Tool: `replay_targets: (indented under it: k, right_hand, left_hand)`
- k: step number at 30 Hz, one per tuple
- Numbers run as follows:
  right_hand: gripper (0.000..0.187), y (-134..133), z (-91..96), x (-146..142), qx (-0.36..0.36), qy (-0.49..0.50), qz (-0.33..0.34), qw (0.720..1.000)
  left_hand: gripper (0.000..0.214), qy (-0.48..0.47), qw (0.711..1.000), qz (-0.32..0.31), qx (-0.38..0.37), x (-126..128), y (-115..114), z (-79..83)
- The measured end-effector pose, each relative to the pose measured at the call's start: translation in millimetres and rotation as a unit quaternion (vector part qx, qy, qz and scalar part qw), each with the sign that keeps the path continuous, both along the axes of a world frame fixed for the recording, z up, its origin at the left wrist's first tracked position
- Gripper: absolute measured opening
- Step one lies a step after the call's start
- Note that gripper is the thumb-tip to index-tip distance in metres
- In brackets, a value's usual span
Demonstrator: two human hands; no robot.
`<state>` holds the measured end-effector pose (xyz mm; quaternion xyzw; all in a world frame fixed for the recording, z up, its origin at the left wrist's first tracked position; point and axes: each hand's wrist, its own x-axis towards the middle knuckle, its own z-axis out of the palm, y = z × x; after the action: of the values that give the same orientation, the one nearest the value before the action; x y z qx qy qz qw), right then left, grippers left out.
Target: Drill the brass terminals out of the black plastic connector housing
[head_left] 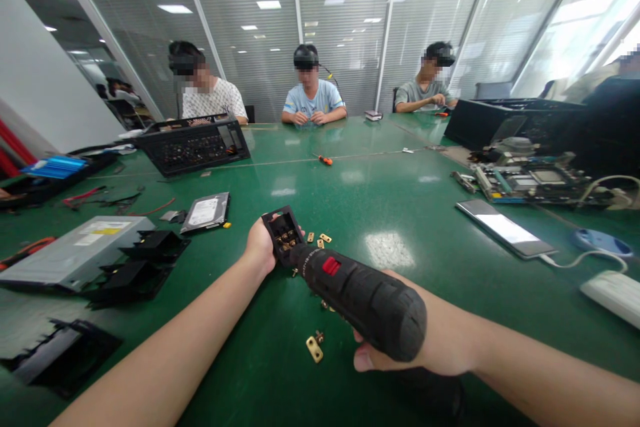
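The black, open-faced rectangular plastic block, brass-coloured fittings in its compartments, tilts over the green bench, gripped by the left hand's fingers. At its four o'clock, I see a black power drill with a red switch, clasped in the right hand's partly hidden fingers. Small brass-coloured plates lie at three; a silver hard drive at nine.

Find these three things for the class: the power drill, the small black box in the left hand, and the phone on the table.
Power drill (363, 303): head view, on the middle of its dark body.
Black box (284, 231): head view, on its open inside.
Phone (506, 228): head view, on its screen.
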<state>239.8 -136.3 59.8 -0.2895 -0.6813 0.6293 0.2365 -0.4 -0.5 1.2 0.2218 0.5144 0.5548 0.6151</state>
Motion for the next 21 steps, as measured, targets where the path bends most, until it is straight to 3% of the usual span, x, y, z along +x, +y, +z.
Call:
replay_targets:
  k: [13,21]
  right_hand:
    - [0.033,-0.6,0.8,1.1,0.040,-0.040,-0.003,0.998]
    - [0.028,-2.4,1.4,0.6,0.018,-0.025,-0.004,1.000]
  left_hand:
    - [0.021,-0.013,1.000,-0.002,0.001,1.1,-4.3,2.6]
    - [0.025,-0.015,1.000,-0.003,0.001,1.4,-3.8,2.6]
